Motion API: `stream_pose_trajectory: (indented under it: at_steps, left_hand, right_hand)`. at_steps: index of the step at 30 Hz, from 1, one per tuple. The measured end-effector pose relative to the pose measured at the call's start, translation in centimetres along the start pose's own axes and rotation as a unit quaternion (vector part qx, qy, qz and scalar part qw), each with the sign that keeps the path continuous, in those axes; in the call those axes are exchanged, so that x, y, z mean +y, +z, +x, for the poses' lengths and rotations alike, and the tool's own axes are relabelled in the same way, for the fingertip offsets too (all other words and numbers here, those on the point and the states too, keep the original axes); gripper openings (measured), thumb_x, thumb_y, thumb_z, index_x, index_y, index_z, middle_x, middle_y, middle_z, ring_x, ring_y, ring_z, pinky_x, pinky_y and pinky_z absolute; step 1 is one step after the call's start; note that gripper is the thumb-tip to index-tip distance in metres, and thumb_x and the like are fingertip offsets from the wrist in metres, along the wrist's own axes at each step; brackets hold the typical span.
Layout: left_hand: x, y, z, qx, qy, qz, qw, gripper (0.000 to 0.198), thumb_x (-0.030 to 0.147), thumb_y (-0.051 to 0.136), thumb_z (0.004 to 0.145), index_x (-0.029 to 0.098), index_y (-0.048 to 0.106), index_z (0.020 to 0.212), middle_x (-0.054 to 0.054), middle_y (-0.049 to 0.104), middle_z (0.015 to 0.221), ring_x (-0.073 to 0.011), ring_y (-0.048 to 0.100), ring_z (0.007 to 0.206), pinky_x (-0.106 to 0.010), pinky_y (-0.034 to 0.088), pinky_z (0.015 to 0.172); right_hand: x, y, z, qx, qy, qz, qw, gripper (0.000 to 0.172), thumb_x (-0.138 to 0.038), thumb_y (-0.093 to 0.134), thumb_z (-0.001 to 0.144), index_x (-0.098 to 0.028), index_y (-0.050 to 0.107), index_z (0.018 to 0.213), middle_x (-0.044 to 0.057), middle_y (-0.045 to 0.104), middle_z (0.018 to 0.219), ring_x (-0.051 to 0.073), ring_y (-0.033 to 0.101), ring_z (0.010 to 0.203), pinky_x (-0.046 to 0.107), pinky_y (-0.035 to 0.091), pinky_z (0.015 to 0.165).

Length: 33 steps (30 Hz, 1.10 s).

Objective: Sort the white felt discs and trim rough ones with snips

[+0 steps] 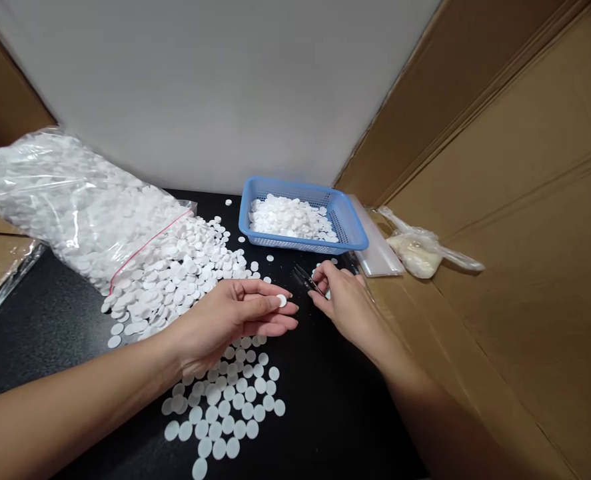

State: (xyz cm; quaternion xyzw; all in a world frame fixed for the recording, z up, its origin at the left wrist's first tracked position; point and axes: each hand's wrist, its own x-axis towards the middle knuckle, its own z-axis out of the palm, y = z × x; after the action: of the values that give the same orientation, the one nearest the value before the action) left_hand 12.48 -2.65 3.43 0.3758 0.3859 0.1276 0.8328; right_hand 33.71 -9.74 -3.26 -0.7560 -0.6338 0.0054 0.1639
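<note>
My left hand point(235, 317) hovers over the black table point(325, 400) and pinches one small white disc point(282, 301) between thumb and fingertips. My right hand point(342, 300) is just to its right, fingers closed around dark tweezers point(304, 278) whose tips point left toward the disc. Under my left wrist lies a loose spread of white discs point(230, 400). A bigger heap of discs point(175, 273) spills from a clear plastic bag point(65, 200) at the left. A blue basket point(348, 223) behind my hands holds more discs.
A clear flat sleeve point(378, 253) and a small knotted bag with pale contents point(418, 252) lie right of the basket. Brown cardboard point(515, 253) walls the right side and a grey panel point(215, 93) stands at the back. More plastic film point(0, 280) lies at the far left.
</note>
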Motion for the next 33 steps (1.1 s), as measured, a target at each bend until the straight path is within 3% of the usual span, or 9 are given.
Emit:
stream_pose_trajectory:
  at_steps: [4,8,11,13,19,33]
  left_hand:
    - [-0.3,-0.4,0.5,0.013,-0.020,-0.014,1.000,0.007,0.010,0.065,0.093,0.008,0.072,0.092,-0.015,0.079,0.096,-0.0172,0.078,0.080,-0.019,0.063,0.073]
    - [-0.7,-1.0,0.8,0.012,-0.038,-0.025,0.999,0.006,0.011,0.067,0.092,0.008,0.072,0.094,-0.015,0.079,0.097,-0.0171,0.078,0.081,-0.019,0.063,0.073]
    - [-1.0,-1.1,0.8,0.016,-0.034,-0.039,0.999,0.004,0.011,0.067,0.092,0.009,0.070,0.091,-0.014,0.079,0.095,-0.0172,0.078,0.080,-0.019,0.063,0.072]
    - [-1.1,-1.0,0.8,0.020,-0.021,-0.047,0.998,0.005,0.012,0.066,0.093,0.010,0.069,0.089,-0.014,0.079,0.093,-0.0173,0.078,0.081,-0.019,0.063,0.073]
    - [-1.0,-0.9,0.6,0.020,0.011,-0.048,0.999,0.008,0.011,0.065,0.093,0.009,0.069,0.087,-0.012,0.079,0.090,-0.0157,0.078,0.078,-0.018,0.063,0.072]
    - [-0.9,-0.8,0.3,-0.014,0.023,-0.031,0.999,0.007,0.014,0.069,0.091,0.008,0.071,0.087,-0.013,0.080,0.083,-0.0143,0.077,0.078,-0.018,0.062,0.074]
  right_hand:
    - [0.1,-0.3,-0.2,0.008,-0.005,0.011,1.000,0.019,-0.016,0.053,0.088,-0.019,0.062,0.104,0.003,0.061,0.077,0.023,0.059,0.074,0.035,0.040,0.071]
    - [-0.7,-1.2,-0.4,0.084,-0.016,0.064,0.994,0.035,-0.017,0.039,0.094,-0.015,0.065,0.118,0.009,0.056,0.096,0.021,0.059,0.074,0.035,0.048,0.067]
    - [-2.1,-2.2,-1.1,0.110,-0.051,0.117,0.986,0.042,-0.016,0.040,0.097,-0.017,0.060,0.134,0.007,0.058,0.098,0.019,0.063,0.081,0.031,0.051,0.071]
    - [-3.2,-2.6,-1.7,0.105,-0.072,0.156,0.980,0.042,-0.017,0.043,0.100,-0.019,0.058,0.139,0.004,0.061,0.091,0.015,0.063,0.075,0.025,0.052,0.068]
    - [-5.0,-2.9,-3.0,0.102,-0.127,0.199,0.966,0.035,-0.020,0.050,0.101,-0.014,0.064,0.133,0.000,0.059,0.077,0.009,0.055,0.057,0.019,0.046,0.050]
    - [-5.1,-2.5,-3.5,0.110,-0.144,0.169,0.969,0.035,-0.014,0.054,0.100,-0.019,0.066,0.133,0.001,0.063,0.078,0.010,0.059,0.064,0.023,0.048,0.058]
